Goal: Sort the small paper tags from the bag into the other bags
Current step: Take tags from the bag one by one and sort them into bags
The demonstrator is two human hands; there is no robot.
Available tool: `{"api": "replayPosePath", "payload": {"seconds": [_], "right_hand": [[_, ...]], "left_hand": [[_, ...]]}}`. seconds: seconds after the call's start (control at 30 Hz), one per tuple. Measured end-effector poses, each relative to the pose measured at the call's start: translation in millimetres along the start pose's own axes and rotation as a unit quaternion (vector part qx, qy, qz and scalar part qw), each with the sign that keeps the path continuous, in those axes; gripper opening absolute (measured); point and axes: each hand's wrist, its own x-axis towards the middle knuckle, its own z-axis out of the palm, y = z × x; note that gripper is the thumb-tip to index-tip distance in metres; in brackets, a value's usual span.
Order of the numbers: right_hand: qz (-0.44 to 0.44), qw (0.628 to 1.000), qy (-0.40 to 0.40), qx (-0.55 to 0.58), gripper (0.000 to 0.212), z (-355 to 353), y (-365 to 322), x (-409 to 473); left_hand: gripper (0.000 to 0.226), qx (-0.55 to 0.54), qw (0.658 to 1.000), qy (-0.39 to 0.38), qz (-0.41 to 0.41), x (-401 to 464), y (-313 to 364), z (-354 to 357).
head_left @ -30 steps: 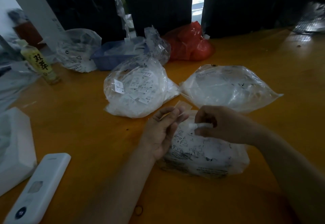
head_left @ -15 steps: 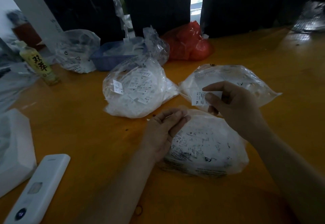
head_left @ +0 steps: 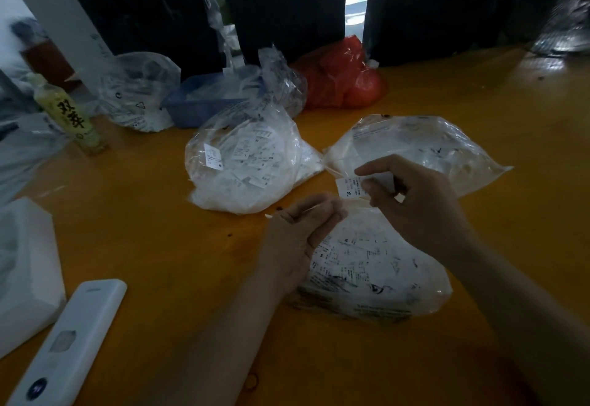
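Middle bag (head_left: pixel 249 163): on the counter (head_left: pixel 143 214), already well filled with tags.
Left hand (head_left: pixel 298 239): grip pinching the mouth of the source bag (head_left: pixel 370 271), which holds many tags yet.
Tag (head_left: pixel 349 187): marked XL, pinched in the right hand (head_left: pixel 412 201) grip, just above the source bag.
Right bag (head_left: pixel 424 150): a thin layer inside.
Progress: partway, I judge; much sorting remains.

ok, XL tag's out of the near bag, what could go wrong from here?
1. The right hand pinches the XL tag by one edge only; it could slip.
2. Two similar clear bags, the left bag and the right bag, lie close together; a misdrop seems possible.
3. The left hand holds the near bag mouth; letting go may spill tags.
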Motion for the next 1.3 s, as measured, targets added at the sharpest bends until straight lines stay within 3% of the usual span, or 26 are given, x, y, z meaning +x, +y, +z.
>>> {"api": "replayPosePath", "payload": {"seconds": [0.3, 0.53, 0.93, 1.13, 1.3], "right_hand": [[-0.024, 0.999, 0.015, -0.024, 0.016, 1.5, 0.6, -0.1], [-0.056, 0.998, 0.002, 0.002, 0.017, 1.3, -0.5, -2.3], [-0.091, 0.994, 0.008, -0.059, 0.015, 5.6, 3.9, -2.6], [-0.095, 0.994, 0.003, -0.061, 0.016, 6.1, 3.3, -2.4], [-0.098, 0.993, -0.004, -0.068, 0.018, 6.1, 2.3, -3.0]], "left_hand": [[0.046, 0.065, 0.997, 0.013, 0.025, -0.8, -4.5, 0.7], [0.046, 0.067, 0.997, 0.013, 0.03, -1.9, -5.1, 0.4], [0.043, 0.094, 0.995, -0.003, 0.029, -2.8, -5.7, -0.5], [0.027, 0.114, 0.993, -0.01, 0.033, -5.6, -4.6, 2.4], [0.036, 0.13, 0.991, -0.012, 0.034, -7.8, -2.4, 4.5]]}}
